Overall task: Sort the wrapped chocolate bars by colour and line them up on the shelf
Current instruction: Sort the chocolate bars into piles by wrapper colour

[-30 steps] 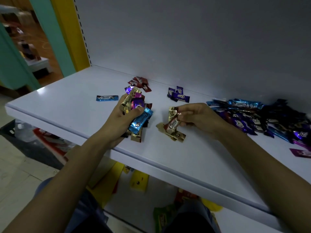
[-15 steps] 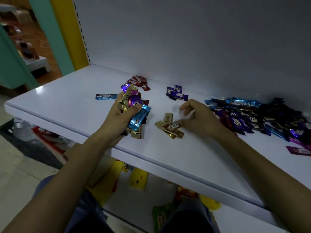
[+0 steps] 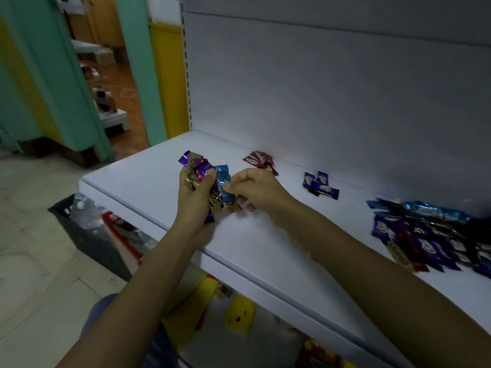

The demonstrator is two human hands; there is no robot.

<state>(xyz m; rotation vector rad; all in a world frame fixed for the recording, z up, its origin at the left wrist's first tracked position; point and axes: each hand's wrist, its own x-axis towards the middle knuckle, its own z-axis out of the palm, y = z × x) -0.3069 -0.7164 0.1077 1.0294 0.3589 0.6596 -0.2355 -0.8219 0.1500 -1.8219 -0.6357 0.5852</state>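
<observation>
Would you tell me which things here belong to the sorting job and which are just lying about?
Job: left hand, handful of bars, right hand, blue bar, red group, purple group, mixed pile, shelf.
Lying about: black bin, yellow packets.

A white shelf (image 3: 265, 248) is jutting out from a grey back panel (image 3: 332, 88), with a slotted upright (image 3: 186, 75) running up the panel's left edge; a yellow strip of wall (image 3: 167, 75) is standing just beside it; teal pillars (image 3: 132, 62) are framing an opening on the left, where a reddish-brown floor (image 3: 119, 83) is showing and a low white stand (image 3: 117, 120) is sitting; pale floor tiles (image 3: 34, 274) are spreading at lower left; a dark bin (image 3: 87, 235) is resting below the shelf; the light is falling dim and cool.
</observation>
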